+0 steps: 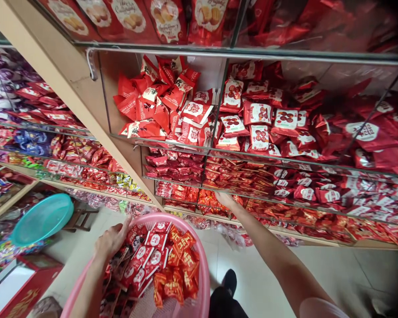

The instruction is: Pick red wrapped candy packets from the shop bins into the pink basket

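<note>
My left hand (pixel 111 240) grips the far rim of a pink plastic basket (pixel 204 282) held low in front of me. The basket holds several red snack packets (pixel 159 265), some with white labels, some orange-red. My right hand (pixel 224 199) reaches out and down into a low glass shelf compartment filled with small red and orange packets (pixel 215 203). Its fingers are buried among the packets, so their grip is hidden.
Glass shelves (pixel 252 57) with metal rails hold heaps of red wrapped sweets and biscuits. A wooden divider (pixel 86 106) separates another shelf bay at left. A turquoise basin (pixel 41 218) sits on a small stool at lower left. My black shoe (pixel 230 280) shows on the tiled floor.
</note>
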Demonstrator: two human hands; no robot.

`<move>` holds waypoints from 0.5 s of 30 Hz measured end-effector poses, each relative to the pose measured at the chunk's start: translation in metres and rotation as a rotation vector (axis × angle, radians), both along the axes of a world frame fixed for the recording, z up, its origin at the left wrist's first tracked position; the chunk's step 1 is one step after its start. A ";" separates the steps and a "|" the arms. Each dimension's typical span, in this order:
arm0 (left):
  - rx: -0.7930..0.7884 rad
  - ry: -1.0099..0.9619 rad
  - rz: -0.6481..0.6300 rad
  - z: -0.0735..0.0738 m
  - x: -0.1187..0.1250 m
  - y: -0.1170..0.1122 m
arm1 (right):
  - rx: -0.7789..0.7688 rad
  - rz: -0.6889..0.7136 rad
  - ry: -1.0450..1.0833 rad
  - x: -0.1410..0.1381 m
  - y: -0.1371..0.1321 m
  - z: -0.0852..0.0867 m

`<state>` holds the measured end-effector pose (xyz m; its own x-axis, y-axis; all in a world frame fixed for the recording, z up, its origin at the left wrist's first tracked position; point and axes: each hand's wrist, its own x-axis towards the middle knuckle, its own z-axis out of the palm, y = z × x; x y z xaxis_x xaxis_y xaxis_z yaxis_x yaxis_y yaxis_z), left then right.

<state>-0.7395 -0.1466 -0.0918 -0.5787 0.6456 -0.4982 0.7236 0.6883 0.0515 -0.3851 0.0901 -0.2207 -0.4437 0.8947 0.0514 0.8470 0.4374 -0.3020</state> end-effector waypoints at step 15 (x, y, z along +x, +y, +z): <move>0.079 0.036 0.005 0.003 0.003 0.000 | -0.098 0.051 -0.031 0.014 -0.013 0.011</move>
